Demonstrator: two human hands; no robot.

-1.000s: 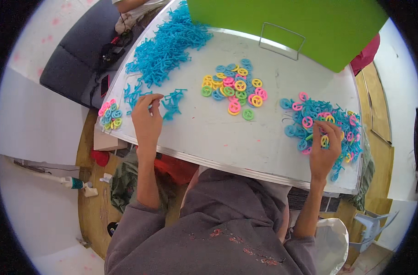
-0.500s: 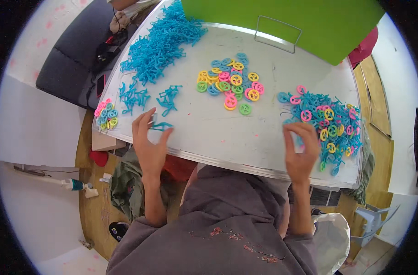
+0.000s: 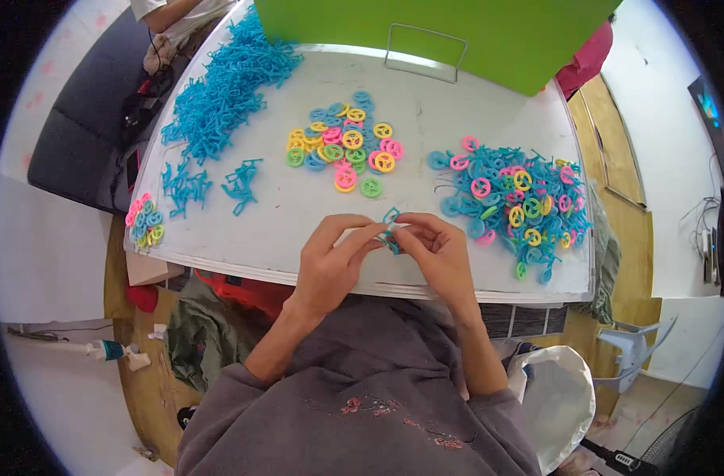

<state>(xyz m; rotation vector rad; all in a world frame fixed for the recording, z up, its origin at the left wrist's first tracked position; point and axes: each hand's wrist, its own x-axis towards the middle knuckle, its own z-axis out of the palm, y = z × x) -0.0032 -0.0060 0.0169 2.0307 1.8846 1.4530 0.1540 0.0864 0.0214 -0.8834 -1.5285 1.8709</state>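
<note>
Near the table's front edge, my left hand (image 3: 329,262) and my right hand (image 3: 437,255) meet with fingertips pinched. Between them is a small blue plastic piece (image 3: 390,215) with a looped end, partly covered by the fingers. Just beyond the hands lies a loose group of small spoked plastic wheels (image 3: 352,140) in pink, yellow, green and blue. To the right is a heap of blue pieces with coloured wheels among them (image 3: 528,202). Small clusters of bare blue pieces (image 3: 240,186) lie to the left.
A large pile of blue plastic pieces (image 3: 223,87) covers the table's far left. A small stack of coloured wheels (image 3: 145,222) sits at the left edge. Across the back stands a green panel (image 3: 322,28) with a wire handle (image 3: 425,51). Another person's arm (image 3: 170,14) shows at top left.
My hands were apart; the left has come right from beside a blue piece and the right has come left from the heap. They now hold a blue piece together. The view has shifted.
</note>
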